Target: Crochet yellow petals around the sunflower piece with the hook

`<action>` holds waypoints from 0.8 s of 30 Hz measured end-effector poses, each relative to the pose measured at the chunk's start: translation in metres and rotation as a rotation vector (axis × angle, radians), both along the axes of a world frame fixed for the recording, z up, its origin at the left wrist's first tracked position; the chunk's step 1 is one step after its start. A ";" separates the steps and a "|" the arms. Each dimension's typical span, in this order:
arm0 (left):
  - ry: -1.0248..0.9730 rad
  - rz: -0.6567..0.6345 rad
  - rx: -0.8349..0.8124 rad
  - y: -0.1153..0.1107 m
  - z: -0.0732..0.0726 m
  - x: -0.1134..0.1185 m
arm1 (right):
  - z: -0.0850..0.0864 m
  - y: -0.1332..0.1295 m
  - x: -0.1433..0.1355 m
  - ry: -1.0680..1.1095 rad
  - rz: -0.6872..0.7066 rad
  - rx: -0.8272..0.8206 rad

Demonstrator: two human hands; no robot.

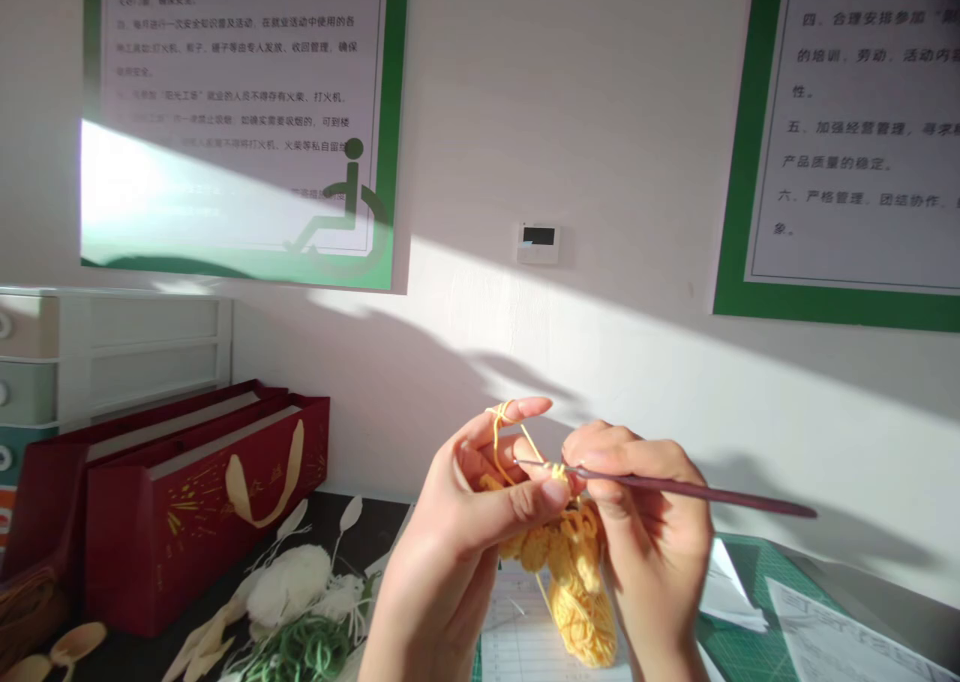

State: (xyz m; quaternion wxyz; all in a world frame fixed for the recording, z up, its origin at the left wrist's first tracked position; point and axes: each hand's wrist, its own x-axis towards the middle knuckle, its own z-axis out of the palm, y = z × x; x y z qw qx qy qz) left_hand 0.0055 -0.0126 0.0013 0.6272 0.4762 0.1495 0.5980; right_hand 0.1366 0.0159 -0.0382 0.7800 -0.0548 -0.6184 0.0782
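My left hand (480,502) pinches a small yellow crochet piece (534,547) between thumb and fingers. Yellow yarn (498,432) wraps round its raised index finger and runs down to the work. In my right hand (645,502) is a dark red crochet hook (742,496), held near its tip. Several loops sit on the hook's tip, just above the left thumb. Part of the crochet piece is hidden behind the fingers. A ball of yellow yarn (585,622) shows below, between the two wrists.
Red gift bags (202,502) and a drawer unit (150,342) stand at left. White yarn (289,587) and green yarn (304,652) lie on the dark table. Paper sheets (847,632) rest on a green cutting mat (795,567). A wall controller (538,245) hangs between posters.
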 end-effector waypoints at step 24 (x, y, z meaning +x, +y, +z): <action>0.080 0.114 0.075 -0.003 -0.002 0.001 | 0.010 -0.014 -0.002 0.083 0.295 -0.365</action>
